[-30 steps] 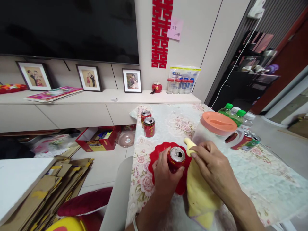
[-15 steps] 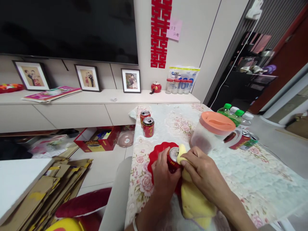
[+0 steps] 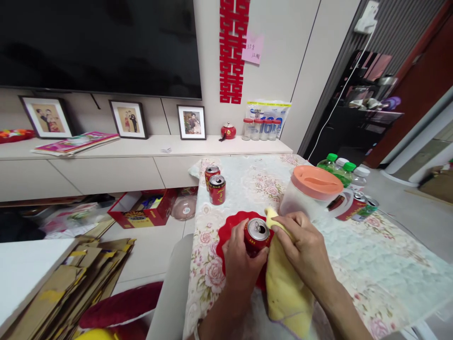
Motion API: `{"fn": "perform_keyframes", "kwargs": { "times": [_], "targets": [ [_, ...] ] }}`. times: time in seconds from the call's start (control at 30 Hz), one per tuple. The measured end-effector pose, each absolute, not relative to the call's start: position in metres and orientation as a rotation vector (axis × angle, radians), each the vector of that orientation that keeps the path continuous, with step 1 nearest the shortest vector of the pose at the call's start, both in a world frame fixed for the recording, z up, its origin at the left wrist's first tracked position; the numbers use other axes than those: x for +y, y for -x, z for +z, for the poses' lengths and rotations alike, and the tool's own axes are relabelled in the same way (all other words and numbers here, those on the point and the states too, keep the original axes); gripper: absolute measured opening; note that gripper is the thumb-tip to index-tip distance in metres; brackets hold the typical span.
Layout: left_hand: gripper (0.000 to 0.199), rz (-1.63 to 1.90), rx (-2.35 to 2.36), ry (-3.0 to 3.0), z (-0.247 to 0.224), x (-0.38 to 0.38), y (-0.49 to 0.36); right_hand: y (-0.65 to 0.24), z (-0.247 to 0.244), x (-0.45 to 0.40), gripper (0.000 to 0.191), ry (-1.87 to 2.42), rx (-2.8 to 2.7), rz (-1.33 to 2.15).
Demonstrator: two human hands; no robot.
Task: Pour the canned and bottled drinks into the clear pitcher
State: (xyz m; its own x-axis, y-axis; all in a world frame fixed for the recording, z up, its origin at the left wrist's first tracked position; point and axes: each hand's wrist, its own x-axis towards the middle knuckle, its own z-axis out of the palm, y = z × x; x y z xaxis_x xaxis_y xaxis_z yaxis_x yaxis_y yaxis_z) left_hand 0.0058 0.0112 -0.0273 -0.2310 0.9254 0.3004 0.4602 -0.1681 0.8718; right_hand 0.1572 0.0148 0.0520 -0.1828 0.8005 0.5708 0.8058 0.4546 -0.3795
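Observation:
An opened red drink can (image 3: 257,232) is upright over a red scalloped plate (image 3: 226,224), with my left hand (image 3: 242,257) wrapped round its side. Its silver top faces up and shows the dark drinking hole. My right hand (image 3: 299,245) pinches a yellow cloth (image 3: 288,288) just right of the can. One corner of the cloth sticks up past my fingertips, and the rest hangs down toward the table's near edge. Two more red cans stand further back, the nearer can (image 3: 217,190) in front of the other can (image 3: 212,172).
A pitcher with an orange lid (image 3: 316,180) stands beyond my right hand. Behind it are bottles with green caps (image 3: 331,157) and further cans (image 3: 370,206). The flowered tablecloth (image 3: 262,165) covers the table. Flattened cardboard (image 3: 63,278) lies on the floor at left.
My right hand has drawn the cloth corner off the can's top, a little to the right. The can's opening now shows. My left hand keeps its hold.

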Motion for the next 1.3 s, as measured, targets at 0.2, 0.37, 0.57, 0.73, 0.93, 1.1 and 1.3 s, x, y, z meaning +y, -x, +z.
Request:
{"fn": "perform_keyframes", "kwargs": {
  "times": [0.2,0.37,0.57,0.73,0.93,1.1,1.3],
  "targets": [
    [0.060,1.359,1.624,-1.530,-0.021,0.012,-0.005,-0.145,0.050,0.019,0.024,1.384,-2.100,0.035],
    [0.061,1.332,1.654,-1.489,-0.019,0.011,-0.005,-0.137,0.051,0.002,0.025,1.415,-2.113,-0.084],
    [0.071,1.385,1.740,-1.534,-0.026,0.009,-0.009,-0.136,0.048,-0.002,0.025,1.360,-2.077,-0.037],
    [0.072,1.395,1.562,-1.572,-0.027,0.005,-0.008,-0.143,0.043,0.007,0.023,1.358,-2.050,-0.051],
    [0.060,1.392,1.511,-1.484,-0.021,0.006,-0.003,-0.139,0.045,-0.003,0.022,1.349,-1.995,-0.197],
    [0.061,1.405,1.564,-1.501,-0.018,0.009,-0.004,-0.131,0.048,-0.015,0.018,1.283,-1.971,-0.199],
    [0.049,1.362,1.677,-1.539,-0.016,0.009,-0.006,-0.133,0.047,-0.016,0.022,1.205,-2.096,-0.002]
  ]
}}
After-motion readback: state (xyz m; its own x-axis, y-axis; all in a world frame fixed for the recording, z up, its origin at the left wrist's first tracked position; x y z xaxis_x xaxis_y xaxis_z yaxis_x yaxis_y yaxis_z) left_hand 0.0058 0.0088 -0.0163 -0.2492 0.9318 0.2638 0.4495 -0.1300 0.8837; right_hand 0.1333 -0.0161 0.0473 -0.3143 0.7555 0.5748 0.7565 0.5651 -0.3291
